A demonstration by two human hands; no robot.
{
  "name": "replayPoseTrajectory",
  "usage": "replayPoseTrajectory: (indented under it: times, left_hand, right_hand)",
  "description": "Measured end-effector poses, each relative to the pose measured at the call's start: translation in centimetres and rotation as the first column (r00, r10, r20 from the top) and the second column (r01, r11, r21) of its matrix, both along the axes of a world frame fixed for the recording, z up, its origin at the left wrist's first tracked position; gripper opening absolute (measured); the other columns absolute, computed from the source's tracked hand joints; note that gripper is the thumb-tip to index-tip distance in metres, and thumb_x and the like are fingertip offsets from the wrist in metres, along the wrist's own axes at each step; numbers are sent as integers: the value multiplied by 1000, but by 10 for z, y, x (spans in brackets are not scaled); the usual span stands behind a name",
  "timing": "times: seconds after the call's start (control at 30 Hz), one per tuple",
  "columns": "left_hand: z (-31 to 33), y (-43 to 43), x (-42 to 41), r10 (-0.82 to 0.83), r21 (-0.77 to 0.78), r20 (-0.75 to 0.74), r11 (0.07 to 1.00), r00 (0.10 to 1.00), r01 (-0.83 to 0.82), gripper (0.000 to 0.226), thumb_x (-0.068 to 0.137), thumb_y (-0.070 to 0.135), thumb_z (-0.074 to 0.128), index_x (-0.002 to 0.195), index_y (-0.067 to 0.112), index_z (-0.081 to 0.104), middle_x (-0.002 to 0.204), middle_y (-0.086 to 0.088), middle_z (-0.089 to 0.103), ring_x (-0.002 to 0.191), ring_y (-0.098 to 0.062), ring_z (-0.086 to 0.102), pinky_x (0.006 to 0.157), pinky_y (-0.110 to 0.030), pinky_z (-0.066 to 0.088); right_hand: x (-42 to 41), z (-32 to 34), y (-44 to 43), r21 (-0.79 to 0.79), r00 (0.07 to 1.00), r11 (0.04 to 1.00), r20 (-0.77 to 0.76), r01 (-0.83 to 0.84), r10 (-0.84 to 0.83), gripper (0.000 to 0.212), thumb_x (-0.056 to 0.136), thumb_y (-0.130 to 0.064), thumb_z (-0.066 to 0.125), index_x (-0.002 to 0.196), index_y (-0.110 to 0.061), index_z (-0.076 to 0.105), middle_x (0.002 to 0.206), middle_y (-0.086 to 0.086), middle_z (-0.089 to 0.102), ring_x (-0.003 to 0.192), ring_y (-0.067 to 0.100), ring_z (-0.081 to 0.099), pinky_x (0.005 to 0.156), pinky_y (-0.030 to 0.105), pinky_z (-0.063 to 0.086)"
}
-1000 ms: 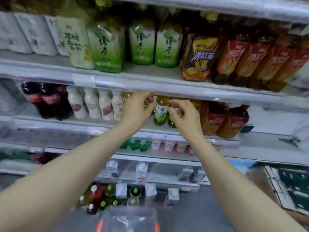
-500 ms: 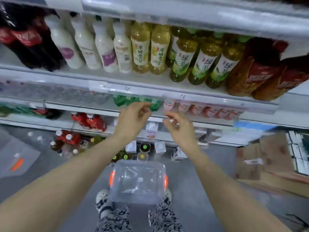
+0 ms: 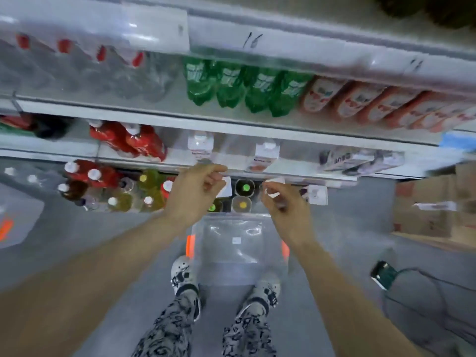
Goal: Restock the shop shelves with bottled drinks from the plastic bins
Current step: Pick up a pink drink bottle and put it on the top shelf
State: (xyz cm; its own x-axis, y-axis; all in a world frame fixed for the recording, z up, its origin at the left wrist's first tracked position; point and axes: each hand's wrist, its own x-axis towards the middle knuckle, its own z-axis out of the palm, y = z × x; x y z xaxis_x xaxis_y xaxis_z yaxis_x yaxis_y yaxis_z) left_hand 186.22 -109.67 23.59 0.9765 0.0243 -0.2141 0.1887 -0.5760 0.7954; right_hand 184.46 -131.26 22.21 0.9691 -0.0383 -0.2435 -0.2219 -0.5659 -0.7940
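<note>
A clear plastic bin (image 3: pixel 233 244) with orange latches stands on the grey floor between my feet, and it looks empty. My left hand (image 3: pixel 195 193) hangs above its far left corner, fingers loosely curled and holding nothing. Over the bin's far right corner my right hand (image 3: pixel 286 208) is likewise empty with fingers apart. Just beyond the hands, several bottles (image 3: pixel 243 193) with green and yellow caps stand on the floor under the lowest shelf. More bottles (image 3: pixel 123 193) with white caps are grouped to the left. Green bottles (image 3: pixel 247 88) fill a higher shelf.
White shelf edges (image 3: pixel 231 122) run across the view with price tags. Red bottles (image 3: pixel 134 141) and white cartons (image 3: pixel 266 154) sit on the low shelf. Cardboard boxes (image 3: pixel 432 204) stand at the right. A phone with a cable (image 3: pixel 382 274) lies on the floor. Another bin lid (image 3: pixel 18 217) shows at left.
My view has tilted from the upper shelves down to the floor. Both hands have dropped from the tea bottles on the shelf to just above the clear bin, still empty.
</note>
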Motion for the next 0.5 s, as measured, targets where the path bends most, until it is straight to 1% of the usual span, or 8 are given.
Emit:
replayPoseTrajectory:
  times: [0.07, 0.13, 0.2, 0.23, 0.27, 0.33, 0.4, 0.5]
  left_hand:
    - [-41, 6, -4, -14, -5, -38, 1000, 999, 14, 28, 87, 10, 70, 114, 19, 71, 92, 3, 70, 80, -10, 65, 83, -24, 54]
    - [-83, 10, -10, -20, -23, -57, 1000, 998, 19, 30, 86, 9, 71, 115, 19, 71, 95, 2, 71, 83, -10, 66, 85, -26, 56]
    - [-125, 10, -19, -30, -21, -91, 999, 995, 29, 31, 87, 10, 71, 116, 18, 70, 100, 0, 71, 88, -10, 66, 88, -25, 54]
    - [-145, 10, -25, -41, -13, -115, 999, 993, 40, 31, 88, 10, 71, 118, 17, 69, 103, -1, 71, 92, -11, 66, 90, -28, 54]
    - [-164, 8, -31, -56, -12, -130, 998, 990, 55, 32, 88, 10, 70, 119, 17, 69, 106, -2, 70, 95, -14, 66, 91, -32, 54]
    - [-200, 3, -42, -86, -15, -141, 996, 986, 85, 33, 88, 10, 70, 120, 16, 68, 111, -4, 70, 101, -20, 66, 92, -39, 54]
    - [-231, -3, -49, -130, -8, -130, 991, 983, 130, 35, 86, 6, 71, 121, 12, 68, 114, -9, 69, 105, -27, 65, 92, -40, 52]
    - [-275, -16, -51, -164, 18, -146, 985, 975, 169, 41, 88, 7, 69, 128, 13, 64, 123, -10, 66, 112, -29, 62, 97, -38, 49]
  right_hand:
    - [-3, -36, 6, -7, 999, 1000, -47, 9, -9, 18, 93, -16, 71, 110, -20, 73, 103, -3, 67, 85, 11, 65, 82, 33, 56]
    - [-5, -72, 10, -5, 996, 1000, -93, -4, 4, 20, 93, -19, 71, 103, -37, 69, 101, -12, 65, 88, 8, 65, 83, 39, 57]
    - [-7, -106, 13, -42, 990, 999, -139, -25, 19, 30, 93, -29, 70, 92, -59, 63, 100, -22, 62, 87, 2, 64, 84, 40, 58]
    - [-8, -124, 15, -60, 985, 998, -170, -33, 22, 32, 92, -34, 69, 88, -65, 60, 100, -23, 62, 87, 1, 64, 85, 37, 57]
    - [-10, -141, 15, -67, 981, 997, -194, -33, 20, 33, 92, -35, 69, 87, -67, 59, 100, -23, 62, 88, 2, 64, 86, 32, 56]
    - [-15, -175, 15, -61, 973, 998, -230, 10, -24, 30, 93, -25, 71, 99, -54, 65, 103, -18, 64, 99, 13, 66, 87, 21, 53]
    - [-17, -209, 14, -92, 960, 995, -277, 25, -49, 27, 92, -20, 72, 116, -32, 69, 118, -8, 66, 111, 18, 63, 93, 20, 47]
    - [-18, -256, 11, -155, 949, 988, -315, -24, -27, 35, 93, -20, 71, 127, -21, 66, 131, 0, 64, 112, 21, 61, 89, 15, 39]
